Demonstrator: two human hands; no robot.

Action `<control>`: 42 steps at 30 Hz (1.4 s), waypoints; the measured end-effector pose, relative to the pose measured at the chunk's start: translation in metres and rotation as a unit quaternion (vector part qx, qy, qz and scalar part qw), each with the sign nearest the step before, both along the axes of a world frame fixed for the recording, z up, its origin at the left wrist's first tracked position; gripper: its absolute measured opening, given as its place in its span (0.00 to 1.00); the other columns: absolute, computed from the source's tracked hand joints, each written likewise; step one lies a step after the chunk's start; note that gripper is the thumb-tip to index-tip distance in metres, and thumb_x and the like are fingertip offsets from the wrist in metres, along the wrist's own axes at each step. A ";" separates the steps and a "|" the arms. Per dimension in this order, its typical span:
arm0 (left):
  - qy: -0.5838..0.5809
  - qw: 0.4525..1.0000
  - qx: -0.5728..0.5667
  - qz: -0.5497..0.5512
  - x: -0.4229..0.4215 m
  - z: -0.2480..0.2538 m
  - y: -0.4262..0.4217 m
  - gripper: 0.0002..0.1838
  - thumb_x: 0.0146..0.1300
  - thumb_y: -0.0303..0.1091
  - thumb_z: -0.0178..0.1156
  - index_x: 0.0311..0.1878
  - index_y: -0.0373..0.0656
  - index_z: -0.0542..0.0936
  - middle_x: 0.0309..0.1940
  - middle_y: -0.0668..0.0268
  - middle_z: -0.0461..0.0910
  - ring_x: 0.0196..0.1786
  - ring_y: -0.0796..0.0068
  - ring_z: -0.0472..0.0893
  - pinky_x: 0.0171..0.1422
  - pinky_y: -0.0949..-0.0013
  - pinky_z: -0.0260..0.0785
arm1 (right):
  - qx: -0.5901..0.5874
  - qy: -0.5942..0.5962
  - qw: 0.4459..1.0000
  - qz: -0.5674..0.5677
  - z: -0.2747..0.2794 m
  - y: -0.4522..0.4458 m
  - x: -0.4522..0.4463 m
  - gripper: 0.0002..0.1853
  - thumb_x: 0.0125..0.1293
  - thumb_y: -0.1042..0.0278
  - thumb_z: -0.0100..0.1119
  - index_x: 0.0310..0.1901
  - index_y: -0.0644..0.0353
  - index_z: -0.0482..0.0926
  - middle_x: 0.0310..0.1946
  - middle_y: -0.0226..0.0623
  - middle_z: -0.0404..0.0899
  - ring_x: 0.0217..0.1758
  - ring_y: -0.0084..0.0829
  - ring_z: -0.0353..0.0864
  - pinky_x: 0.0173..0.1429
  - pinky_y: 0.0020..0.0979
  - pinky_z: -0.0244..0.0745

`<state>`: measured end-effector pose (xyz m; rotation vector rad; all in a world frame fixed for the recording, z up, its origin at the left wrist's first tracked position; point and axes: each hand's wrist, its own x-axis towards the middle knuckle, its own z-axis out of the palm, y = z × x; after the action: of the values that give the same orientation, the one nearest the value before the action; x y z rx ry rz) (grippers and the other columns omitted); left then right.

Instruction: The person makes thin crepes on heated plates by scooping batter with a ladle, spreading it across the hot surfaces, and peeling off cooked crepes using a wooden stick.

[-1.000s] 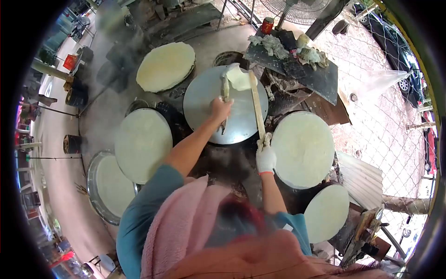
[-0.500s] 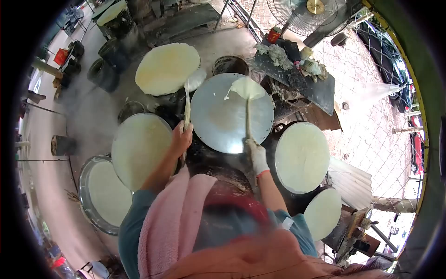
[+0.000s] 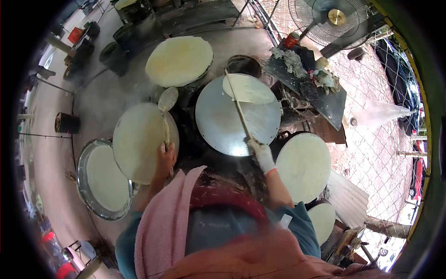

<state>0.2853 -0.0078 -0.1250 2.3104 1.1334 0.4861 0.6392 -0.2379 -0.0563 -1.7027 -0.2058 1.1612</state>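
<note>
My left hand (image 3: 166,157) is wrapped round the handle of a ladle (image 3: 167,99), held above the left batter-covered disc (image 3: 139,144). In my gloved right hand (image 3: 261,154) is a long thin stick (image 3: 240,111), whose far end lies over the round metal plate (image 3: 218,123) in the middle. A pale patch of batter (image 3: 251,89) covers the upper part of that plate, beside and under the stick. The ladle's bowl is clear of the metal plate, to its left.
Pale-covered discs stand at the top (image 3: 179,60), right (image 3: 304,167) and lower right (image 3: 321,222). A rimmed tray (image 3: 81,179) is at the left. A dark board (image 3: 325,104) holds rags and a red can (image 3: 291,40); a fan (image 3: 336,17) stands behind.
My left hand has moved left and down with the ladle, away from the metal plate. The batter patch has spread wider under the stick, which now slants left at its far end.
</note>
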 end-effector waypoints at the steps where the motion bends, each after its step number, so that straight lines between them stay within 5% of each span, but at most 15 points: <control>1: 0.016 0.998 0.053 -0.004 -0.006 -0.003 -0.009 0.16 0.57 0.24 0.59 0.50 0.36 0.78 0.40 0.48 0.75 0.37 0.48 0.76 0.39 0.57 0.70 | 0.077 -0.044 0.995 -0.044 -0.003 -0.008 0.012 0.15 0.68 0.60 0.60 0.47 0.62 0.81 0.26 0.21 0.77 0.24 0.12 0.70 0.26 0.17 0.62; 4: -0.105 0.957 -0.224 0.153 0.015 0.065 -0.028 0.12 0.59 0.26 0.59 0.46 0.35 0.78 0.35 0.50 0.76 0.33 0.51 0.75 0.37 0.59 0.69 | 0.125 -0.094 0.979 -0.129 -0.019 -0.023 0.062 0.16 0.69 0.61 0.58 0.51 0.65 0.79 0.26 0.21 0.76 0.26 0.12 0.70 0.29 0.16 0.63; 6: -0.126 0.940 -0.266 0.170 0.019 0.077 -0.037 0.09 0.61 0.28 0.57 0.43 0.33 0.77 0.30 0.52 0.75 0.30 0.56 0.73 0.35 0.60 0.68 | 0.011 -0.016 1.000 0.019 -0.002 -0.027 0.075 0.15 0.68 0.60 0.59 0.50 0.62 0.79 0.23 0.19 0.73 0.19 0.12 0.65 0.21 0.16 0.58; 9: -0.068 0.986 -0.107 0.110 0.013 0.052 -0.052 0.09 0.64 0.30 0.55 0.39 0.31 0.75 0.24 0.56 0.73 0.27 0.64 0.70 0.33 0.63 0.67 | -0.018 0.031 0.995 0.092 0.018 -0.008 0.050 0.16 0.66 0.62 0.62 0.51 0.61 0.80 0.27 0.20 0.77 0.22 0.11 0.66 0.24 0.16 0.58; 14: -0.136 0.928 -0.263 0.226 0.036 0.087 -0.068 0.09 0.64 0.31 0.55 0.38 0.31 0.74 0.22 0.57 0.72 0.28 0.66 0.71 0.34 0.63 0.67 | 0.034 -0.121 0.988 0.092 -0.035 -0.028 0.131 0.14 0.67 0.61 0.59 0.48 0.59 0.83 0.23 0.16 0.73 0.19 0.11 0.64 0.22 0.19 0.55; 17: -0.164 0.885 -0.342 0.271 0.049 0.112 -0.072 0.08 0.64 0.31 0.56 0.38 0.34 0.74 0.21 0.61 0.71 0.25 0.70 0.72 0.30 0.66 0.67 | -0.002 -0.047 0.989 0.140 -0.028 -0.012 0.147 0.15 0.68 0.58 0.59 0.48 0.58 0.82 0.18 0.14 0.67 0.13 0.12 0.56 0.17 0.20 0.49; 19: -0.061 0.987 -0.050 0.141 0.021 0.049 -0.072 0.07 0.66 0.32 0.55 0.37 0.38 0.73 0.20 0.67 0.69 0.22 0.77 0.69 0.25 0.71 0.63 | -0.056 0.029 0.976 0.207 0.028 0.000 0.116 0.15 0.67 0.53 0.60 0.49 0.52 0.81 0.18 0.16 0.68 0.13 0.12 0.56 0.15 0.19 0.48; 21: -0.098 0.981 -0.078 0.145 0.020 0.052 -0.083 0.06 0.68 0.32 0.55 0.35 0.42 0.72 0.19 0.72 0.67 0.19 0.84 0.66 0.21 0.76 0.59 | -0.052 0.038 0.973 0.223 0.026 -0.013 0.107 0.15 0.67 0.55 0.60 0.50 0.51 0.81 0.20 0.18 0.70 0.15 0.12 0.60 0.17 0.18 0.51; 23: -0.281 0.826 -0.402 0.279 0.057 0.126 -0.091 0.06 0.69 0.33 0.54 0.35 0.44 0.71 0.18 0.76 0.65 0.17 0.88 0.62 0.19 0.81 0.54 | -0.084 0.010 0.968 0.235 0.007 -0.017 0.131 0.15 0.68 0.60 0.60 0.52 0.56 0.81 0.24 0.20 0.73 0.21 0.11 0.66 0.22 0.16 0.57; 25: -0.282 0.834 -0.392 0.266 0.058 0.131 -0.093 0.07 0.69 0.33 0.54 0.35 0.45 0.70 0.18 0.76 0.64 0.17 0.88 0.62 0.19 0.81 0.54 | 0.096 -0.058 0.976 0.189 -0.011 -0.007 0.159 0.15 0.67 0.60 0.61 0.52 0.56 0.81 0.23 0.18 0.72 0.20 0.11 0.65 0.22 0.17 0.58; 29: -0.277 0.847 -0.367 0.266 0.057 0.129 -0.102 0.07 0.70 0.34 0.54 0.35 0.46 0.70 0.19 0.77 0.64 0.17 0.88 0.62 0.19 0.81 0.54 | -0.042 -0.039 0.956 0.287 -0.012 0.018 0.187 0.15 0.67 0.61 0.61 0.54 0.51 0.81 0.20 0.16 0.69 0.16 0.12 0.60 0.19 0.20 0.52; 32: -0.272 0.824 -0.382 0.319 0.049 0.127 -0.116 0.08 0.69 0.34 0.55 0.34 0.44 0.70 0.18 0.76 0.65 0.17 0.88 0.62 0.19 0.79 0.54 | -0.099 0.006 0.942 0.320 0.025 0.010 0.154 0.15 0.67 0.64 0.61 0.55 0.50 0.80 0.20 0.14 0.67 0.15 0.12 0.56 0.19 0.21 0.48; 34: -0.148 0.925 -0.210 0.281 0.018 0.072 -0.113 0.09 0.68 0.35 0.56 0.33 0.43 0.69 0.19 0.73 0.66 0.17 0.87 0.63 0.18 0.77 0.54 | -0.023 0.053 0.951 0.303 0.002 -0.001 0.171 0.17 0.67 0.65 0.61 0.56 0.55 0.78 0.28 0.21 0.76 0.24 0.15 0.69 0.27 0.19 0.63; 37: -0.075 0.953 -0.153 0.249 0.024 0.093 -0.110 0.11 0.66 0.35 0.57 0.34 0.38 0.70 0.20 0.64 0.70 0.18 0.74 0.69 0.21 0.69 0.60 | 0.095 0.001 0.961 0.258 -0.015 0.011 0.201 0.22 0.67 0.67 0.60 0.61 0.64 0.73 0.50 0.34 0.80 0.47 0.20 0.78 0.53 0.19 0.72; 42: -0.059 0.939 -0.218 0.260 0.063 0.090 -0.057 0.12 0.65 0.35 0.56 0.37 0.33 0.72 0.24 0.48 0.76 0.28 0.47 0.77 0.32 0.55 0.68 | -0.084 -0.090 0.901 0.415 0.022 0.045 0.187 0.20 0.68 0.66 0.59 0.59 0.66 0.75 0.51 0.31 0.79 0.47 0.16 0.76 0.53 0.17 0.71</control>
<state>0.3484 -0.0644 -0.0353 1.5762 1.6087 0.4909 0.8262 -0.1931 -0.0341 -1.9309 -1.0567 1.6555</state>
